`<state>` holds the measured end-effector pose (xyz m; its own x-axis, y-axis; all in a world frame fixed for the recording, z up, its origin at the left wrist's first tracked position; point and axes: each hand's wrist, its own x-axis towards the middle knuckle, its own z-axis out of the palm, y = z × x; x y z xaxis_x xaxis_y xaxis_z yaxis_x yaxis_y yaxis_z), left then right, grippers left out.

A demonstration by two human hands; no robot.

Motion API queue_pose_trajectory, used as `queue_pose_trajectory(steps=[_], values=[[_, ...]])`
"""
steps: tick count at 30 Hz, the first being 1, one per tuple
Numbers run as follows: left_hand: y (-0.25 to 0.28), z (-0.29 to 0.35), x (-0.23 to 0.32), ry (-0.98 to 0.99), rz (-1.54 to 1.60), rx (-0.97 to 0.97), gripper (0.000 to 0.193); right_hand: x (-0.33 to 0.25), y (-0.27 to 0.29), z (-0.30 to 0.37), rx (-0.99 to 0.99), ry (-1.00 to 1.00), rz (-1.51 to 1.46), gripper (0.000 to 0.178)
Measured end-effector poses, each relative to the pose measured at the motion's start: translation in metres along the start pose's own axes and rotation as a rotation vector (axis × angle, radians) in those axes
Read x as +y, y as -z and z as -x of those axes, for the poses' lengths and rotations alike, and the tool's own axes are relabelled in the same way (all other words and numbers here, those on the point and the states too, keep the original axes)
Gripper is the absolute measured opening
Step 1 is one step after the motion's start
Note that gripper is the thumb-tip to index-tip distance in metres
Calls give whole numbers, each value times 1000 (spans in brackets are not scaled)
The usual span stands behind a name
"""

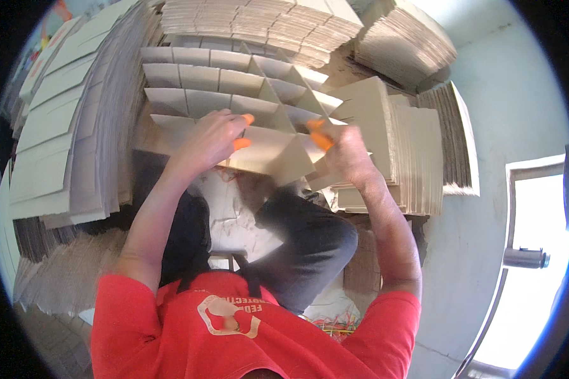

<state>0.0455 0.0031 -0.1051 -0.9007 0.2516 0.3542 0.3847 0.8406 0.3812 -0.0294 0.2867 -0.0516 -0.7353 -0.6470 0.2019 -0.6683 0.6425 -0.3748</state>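
Likely steadying tan, slotted cardboard divider grid with orange-tipped left hand and right hand to keep it square; can't tell either grip's closure.

hands: 2, left hand and right hand | cardboard divider: 1, at both hands | orange finger covers: 4, two per hand | cardboard stacks: several, left, right and beyond hands, overlap prevents exact count | knees: 2, nearer than hands
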Motion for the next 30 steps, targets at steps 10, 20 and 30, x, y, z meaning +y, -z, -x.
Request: queue_pose_trajectory(steps=[10,20,30], values=[[7,37,-31,49,-74,288,38,144,-6,79,309,-630,847,50],[11,52,-31,137,63,264,28,170,19,77,527,-838,467,35],[19,52,-23,90,12,444,53,122,78,74,699,-746,440,28]])
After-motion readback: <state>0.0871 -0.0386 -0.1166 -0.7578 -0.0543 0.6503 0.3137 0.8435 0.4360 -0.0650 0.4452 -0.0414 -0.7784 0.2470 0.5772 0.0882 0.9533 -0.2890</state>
